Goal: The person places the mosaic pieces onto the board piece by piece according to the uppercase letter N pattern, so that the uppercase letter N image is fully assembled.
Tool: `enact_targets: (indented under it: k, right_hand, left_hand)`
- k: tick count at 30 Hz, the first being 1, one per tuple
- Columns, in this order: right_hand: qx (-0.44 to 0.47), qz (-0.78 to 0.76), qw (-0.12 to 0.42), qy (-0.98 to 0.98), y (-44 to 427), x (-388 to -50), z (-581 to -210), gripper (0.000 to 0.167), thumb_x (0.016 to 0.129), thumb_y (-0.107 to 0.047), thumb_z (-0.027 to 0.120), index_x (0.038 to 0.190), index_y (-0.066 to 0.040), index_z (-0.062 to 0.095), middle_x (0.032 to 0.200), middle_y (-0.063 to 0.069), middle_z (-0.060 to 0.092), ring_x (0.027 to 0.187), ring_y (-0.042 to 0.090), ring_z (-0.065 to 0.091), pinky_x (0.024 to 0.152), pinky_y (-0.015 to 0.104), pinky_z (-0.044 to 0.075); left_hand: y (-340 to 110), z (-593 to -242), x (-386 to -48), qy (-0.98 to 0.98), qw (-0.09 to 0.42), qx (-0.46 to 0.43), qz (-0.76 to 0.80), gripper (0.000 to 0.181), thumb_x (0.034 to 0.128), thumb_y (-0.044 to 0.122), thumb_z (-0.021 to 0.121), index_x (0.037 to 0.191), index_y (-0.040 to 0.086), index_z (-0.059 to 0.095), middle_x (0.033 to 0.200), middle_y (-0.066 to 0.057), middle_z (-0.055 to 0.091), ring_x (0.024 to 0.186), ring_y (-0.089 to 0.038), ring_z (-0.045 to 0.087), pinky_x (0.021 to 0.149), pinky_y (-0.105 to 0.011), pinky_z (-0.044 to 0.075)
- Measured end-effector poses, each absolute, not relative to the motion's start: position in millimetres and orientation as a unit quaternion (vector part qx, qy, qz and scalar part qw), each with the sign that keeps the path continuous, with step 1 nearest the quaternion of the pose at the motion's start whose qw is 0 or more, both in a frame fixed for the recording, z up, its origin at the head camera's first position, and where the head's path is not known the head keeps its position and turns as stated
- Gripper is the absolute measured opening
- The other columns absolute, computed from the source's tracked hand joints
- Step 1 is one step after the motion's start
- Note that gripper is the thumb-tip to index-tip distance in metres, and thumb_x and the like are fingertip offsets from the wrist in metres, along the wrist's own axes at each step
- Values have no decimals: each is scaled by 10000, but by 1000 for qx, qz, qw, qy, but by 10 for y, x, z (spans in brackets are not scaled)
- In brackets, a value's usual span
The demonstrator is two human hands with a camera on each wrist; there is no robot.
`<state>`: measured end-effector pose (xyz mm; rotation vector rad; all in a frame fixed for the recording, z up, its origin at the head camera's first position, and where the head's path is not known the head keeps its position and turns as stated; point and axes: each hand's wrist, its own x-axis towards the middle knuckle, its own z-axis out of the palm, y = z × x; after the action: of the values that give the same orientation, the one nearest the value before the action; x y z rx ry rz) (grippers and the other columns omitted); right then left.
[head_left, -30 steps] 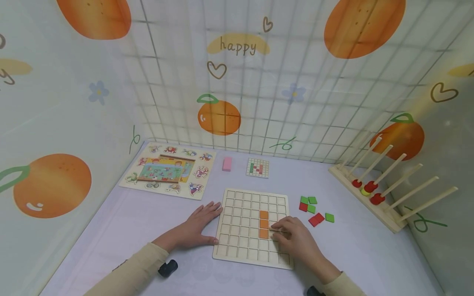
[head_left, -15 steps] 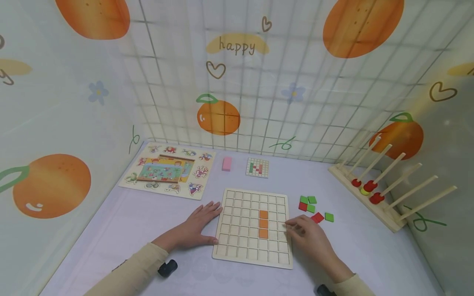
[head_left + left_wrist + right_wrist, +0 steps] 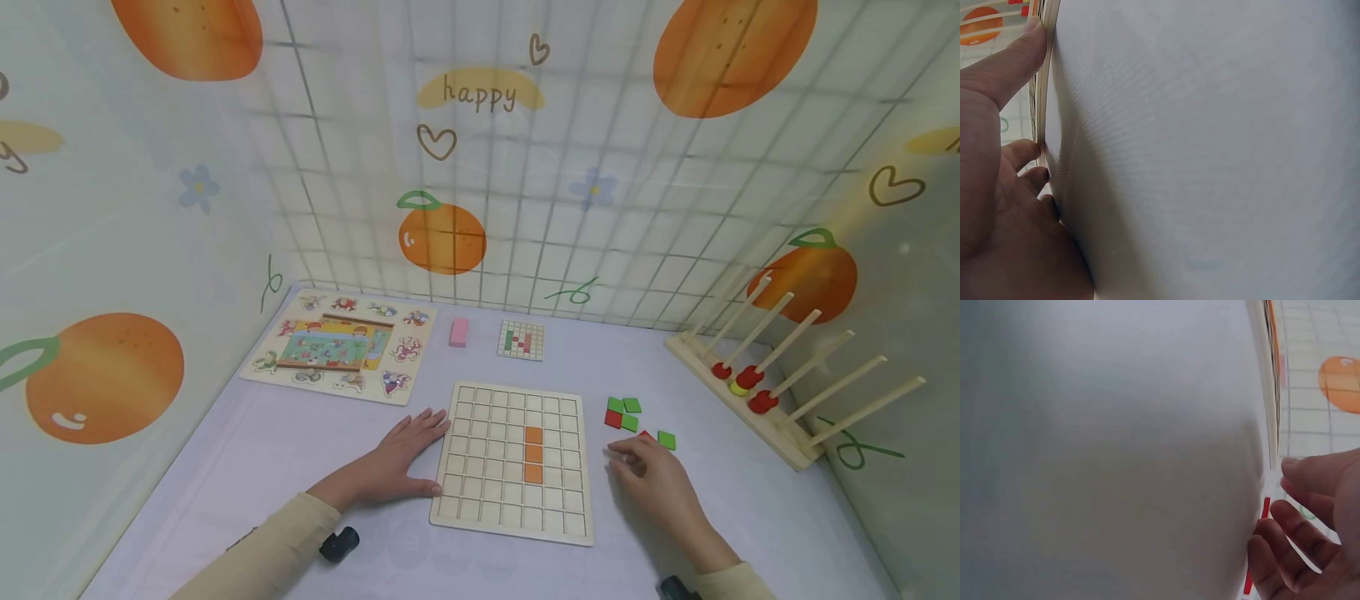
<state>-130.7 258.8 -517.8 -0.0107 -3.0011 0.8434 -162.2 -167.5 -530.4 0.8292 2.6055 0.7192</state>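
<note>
A wooden grid board (image 3: 487, 500) lies flat on the table, with a column of orange square tiles (image 3: 533, 453) set in its cells. My left hand (image 3: 390, 458) rests spread on the table, its fingertips and thumb at the board's left edge. Off the board's right side hovers my right hand (image 3: 660, 487), fingers loosely bent and nothing visible between them. It covers most of the red tiles (image 3: 647, 434); in the right wrist view, red tile edges (image 3: 1266, 507) show behind the fingers. Beyond that hand lie several green tiles (image 3: 632, 405) and another red tile (image 3: 613, 419).
A small printed pattern card (image 3: 521, 340) and a pink block (image 3: 459, 332) lie behind the board. At the back left is a picture puzzle board (image 3: 397, 350). A wooden peg rack (image 3: 780, 429) with red and yellow beads stands at the right.
My right hand has moved right, from beside the orange tiles to off the board's right edge, now covering most of the red tiles. The left hand stays in place.
</note>
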Motion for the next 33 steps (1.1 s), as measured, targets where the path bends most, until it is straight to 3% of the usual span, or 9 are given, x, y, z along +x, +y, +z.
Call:
enact_targets:
  k: [15, 33]
  right_hand:
    - [-65, 277, 4, -959, 2757, -1352, -5190, 312, 898, -162, 787, 1196, -91, 732, 1246, 164, 561, 963, 265, 563, 770, 353, 587]
    - [-50, 260, 8, -964, 2780, -1375, -5202, 331, 886, -93, 785, 1212, -72, 728, 1167, 161, 623, 952, 272, 576, 805, 428, 614]
  left_hand:
    - [-1669, -5264, -1609, 909, 159, 288, 256, 982, 868, 570, 733, 1625, 154, 265, 1706, 1, 147, 1574, -220, 33, 1284, -461, 9]
    - [-1676, -5285, -1612, 908, 157, 292, 255, 983, 871, 600, 714, 1625, 157, 267, 1706, 12, 142, 1574, -223, 34, 1283, -473, 13]
